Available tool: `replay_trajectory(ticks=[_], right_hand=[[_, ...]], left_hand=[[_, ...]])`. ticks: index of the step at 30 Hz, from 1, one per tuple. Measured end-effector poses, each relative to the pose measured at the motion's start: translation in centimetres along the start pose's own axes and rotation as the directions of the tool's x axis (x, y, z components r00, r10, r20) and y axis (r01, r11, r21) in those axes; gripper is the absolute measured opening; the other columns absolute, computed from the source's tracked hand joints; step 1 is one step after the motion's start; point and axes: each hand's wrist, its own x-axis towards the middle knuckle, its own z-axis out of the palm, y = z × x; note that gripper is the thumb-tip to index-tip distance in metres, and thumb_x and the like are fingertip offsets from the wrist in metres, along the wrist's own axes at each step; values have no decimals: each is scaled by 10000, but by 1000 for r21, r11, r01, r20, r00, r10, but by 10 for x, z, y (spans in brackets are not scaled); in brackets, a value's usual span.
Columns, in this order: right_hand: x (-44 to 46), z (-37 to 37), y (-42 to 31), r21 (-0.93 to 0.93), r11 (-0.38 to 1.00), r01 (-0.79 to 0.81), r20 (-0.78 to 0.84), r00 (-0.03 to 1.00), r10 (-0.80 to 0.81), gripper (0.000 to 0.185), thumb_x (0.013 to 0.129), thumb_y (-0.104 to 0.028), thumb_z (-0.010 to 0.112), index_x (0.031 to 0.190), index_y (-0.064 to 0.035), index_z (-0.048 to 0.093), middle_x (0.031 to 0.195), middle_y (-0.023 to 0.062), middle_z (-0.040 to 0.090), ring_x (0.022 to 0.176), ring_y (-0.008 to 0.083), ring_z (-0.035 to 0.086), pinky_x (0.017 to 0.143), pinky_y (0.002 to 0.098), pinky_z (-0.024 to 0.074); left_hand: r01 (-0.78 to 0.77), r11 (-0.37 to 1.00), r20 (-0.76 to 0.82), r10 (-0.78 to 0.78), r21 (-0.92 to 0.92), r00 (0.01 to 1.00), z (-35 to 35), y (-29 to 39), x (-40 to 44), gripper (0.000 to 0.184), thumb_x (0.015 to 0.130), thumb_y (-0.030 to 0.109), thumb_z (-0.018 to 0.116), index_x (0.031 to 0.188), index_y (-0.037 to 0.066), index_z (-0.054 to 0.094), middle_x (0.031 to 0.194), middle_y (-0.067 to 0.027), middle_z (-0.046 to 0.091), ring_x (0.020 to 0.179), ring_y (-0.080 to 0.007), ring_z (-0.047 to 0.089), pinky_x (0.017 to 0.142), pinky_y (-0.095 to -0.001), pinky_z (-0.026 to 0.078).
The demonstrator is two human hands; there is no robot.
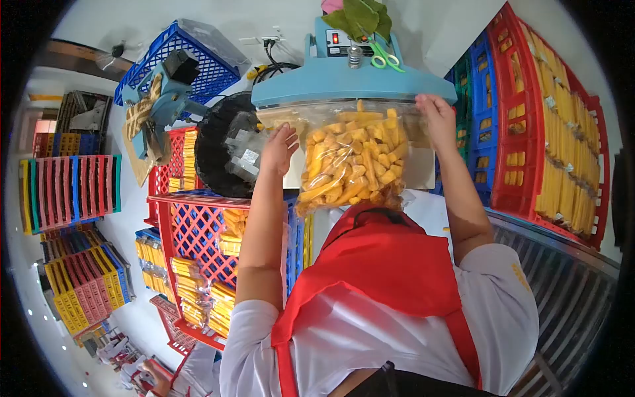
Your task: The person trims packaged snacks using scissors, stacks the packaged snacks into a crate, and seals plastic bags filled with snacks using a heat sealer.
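Note:
A clear plastic bag full of yellow stick-shaped snacks hangs in front of me, its top edge at the jaw of a light-blue bag sealer. My left hand is at the bag's upper left side, fingers curled and closed on the plastic. At the upper right corner, close under the sealer's end, my right hand pinches the bag's edge. Green-handled scissors lie on top of the sealer beside a metal spring knob.
Left of the sealer stands a black-lined bin with plastic scraps. Red crates of packed yellow snacks are at the left, with stacked crates of them at the right. Another person's hand shows at lower left.

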Motion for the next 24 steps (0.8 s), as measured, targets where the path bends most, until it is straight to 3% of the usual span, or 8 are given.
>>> replay_trajectory(ticks=[2, 7, 9, 12, 16, 19, 22, 24], right_hand=[[-13, 6, 11, 307, 935, -176, 46, 984, 170, 292, 816, -179, 517, 1055, -12, 522, 984, 86, 568, 943, 138, 498, 813, 245, 376], [-30, 37, 8, 103, 950, 295, 158, 938, -309, 363, 821, -227, 511, 1123, -27, 477, 1214, 138, 416, 1106, 237, 417, 905, 320, 326], [-35, 39, 4, -87, 945, 317, 400, 879, -258, 386, 832, -267, 481, 1132, -24, 470, 1233, 165, 390, 1149, 293, 367, 936, 341, 295], [-32, 32, 4, -99, 950, 298, 473, 854, -218, 401, 839, -290, 456, 1131, -15, 469, 1231, 175, 385, 1149, 311, 355, 942, 337, 288], [-33, 38, 15, -32, 960, 279, 437, 868, -238, 389, 833, -272, 476, 1112, -1, 479, 1240, 174, 378, 1143, 282, 376, 932, 327, 299], [-36, 41, 25, 269, 955, 127, 268, 942, -201, 349, 827, -260, 498, 1050, 8, 519, 1146, 138, 475, 1047, 219, 460, 881, 297, 342], [-38, 33, 47, 583, 764, -277, 12, 943, 332, 259, 811, -259, 537, 978, -61, 545, 900, 28, 562, 814, 97, 510, 717, 236, 394], [-39, 24, 47, 578, 739, -345, 40, 917, 397, 256, 809, -263, 539, 967, -62, 544, 894, 30, 561, 808, 106, 512, 706, 240, 400]], left_hand=[[45, 999, -26, -46, -26, 999, 8, -2, 14, 432, 825, 291, 495, 1173, 60, 385, 1119, -117, 451, 942, -211, 447, 809, -323, 353], [109, 992, -110, -116, -61, 987, 14, -13, 49, 469, 835, 326, 472, 1223, 90, 355, 1162, -131, 419, 1036, -238, 392, 874, -332, 308], [67, 997, -157, -73, -44, 985, 30, -1, 40, 238, 832, 260, 498, 952, 61, 443, 733, -40, 475, 602, -125, 445, 532, -249, 364], [116, 989, -123, -126, -89, 984, -6, -36, 95, 189, 824, 248, 508, 909, 80, 488, 619, 13, 456, 516, -87, 412, 481, -213, 334], [129, 991, -239, -116, 38, 964, 44, -2, 47, 212, 815, 239, 517, 937, 65, 526, 646, -2, 544, 530, -66, 472, 478, -196, 342], [57, 998, -141, -57, -5, 988, 34, -11, 64, 249, 824, 218, 500, 989, 33, 509, 750, -47, 583, 586, -83, 517, 489, -210, 374], [40, 984, -136, -64, -175, 989, 46, -6, 60, 222, 827, 176, 486, 986, 22, 501, 763, -60, 576, 588, -104, 523, 482, -228, 396], [57, 981, -128, -82, -188, 988, 43, -7, 65, 185, 826, 153, 481, 956, 23, 499, 740, -56, 558, 580, -112, 514, 480, -234, 399]])
